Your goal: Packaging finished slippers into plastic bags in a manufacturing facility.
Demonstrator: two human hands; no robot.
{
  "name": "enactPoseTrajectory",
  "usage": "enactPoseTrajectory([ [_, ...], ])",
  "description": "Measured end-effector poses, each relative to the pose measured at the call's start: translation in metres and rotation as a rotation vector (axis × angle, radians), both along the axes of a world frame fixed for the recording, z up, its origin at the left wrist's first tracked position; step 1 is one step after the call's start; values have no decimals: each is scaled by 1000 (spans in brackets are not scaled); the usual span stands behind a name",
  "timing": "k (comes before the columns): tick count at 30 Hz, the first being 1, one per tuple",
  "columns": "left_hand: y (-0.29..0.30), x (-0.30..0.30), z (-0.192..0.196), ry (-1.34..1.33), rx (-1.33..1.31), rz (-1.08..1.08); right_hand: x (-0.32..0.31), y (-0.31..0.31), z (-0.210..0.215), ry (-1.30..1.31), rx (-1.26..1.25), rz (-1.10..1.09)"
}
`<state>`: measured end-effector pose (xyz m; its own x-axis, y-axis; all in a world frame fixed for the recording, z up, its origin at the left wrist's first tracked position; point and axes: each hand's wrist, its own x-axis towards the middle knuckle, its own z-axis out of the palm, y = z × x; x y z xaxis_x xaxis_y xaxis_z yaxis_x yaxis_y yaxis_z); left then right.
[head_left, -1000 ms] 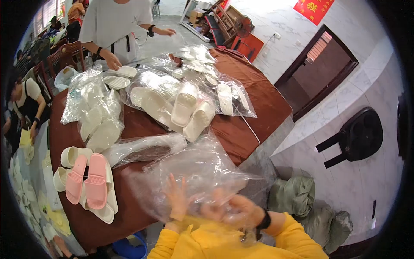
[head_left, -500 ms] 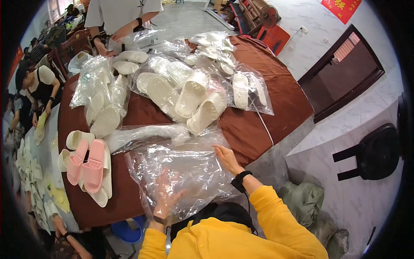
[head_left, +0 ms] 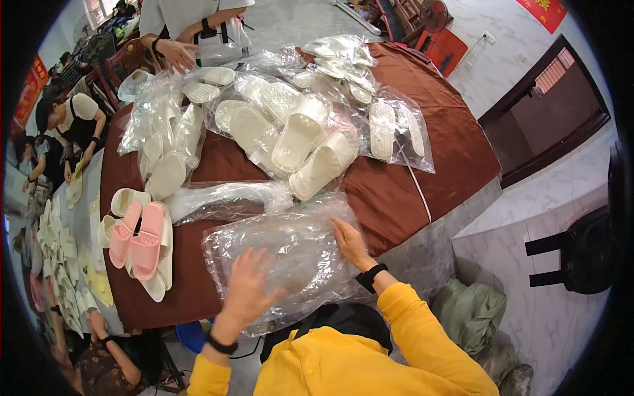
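The left hand (head_left: 249,290), seen through clear film 0.5 s ago, is now seen uncovered above it, blurred by motion, with its fingers spread and nothing seen gripped. The right hand (head_left: 351,243) is kept at the upper right edge of the large, clear, rectangular plastic bag (head_left: 297,239); its fingers are loosely extended, and whether the film is pinched cannot be told. The bag is laid on the near edge of the brown cloth-covered table (head_left: 188,300), more flatly spread than 0.5 s ago. Its film is glossy, wrinkled and streaked with bright reflections. To its left, 2 pink open-toed slippers (head_left: 146,245) are stacked on white ones (head_left: 155,289).
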<state>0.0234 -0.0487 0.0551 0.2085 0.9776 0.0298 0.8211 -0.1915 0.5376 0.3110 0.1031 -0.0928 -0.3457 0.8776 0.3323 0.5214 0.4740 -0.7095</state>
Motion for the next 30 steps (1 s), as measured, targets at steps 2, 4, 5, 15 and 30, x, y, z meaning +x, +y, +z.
enactPoseTrajectory([
  [2,-2,26,-45,253,-113,-42,8,-3,-2,105,-276,-46],
  [4,-7,26,-96,297,-133,-58,12,-6,7,213,-553,-94],
  [5,-10,24,-111,339,-159,-66,9,-6,22,237,-559,-62],
  [15,-4,19,-103,295,-243,-129,3,-54,82,-849,-33,621],
  [30,-42,-2,-163,577,237,-136,26,-32,69,-1031,41,591],
])
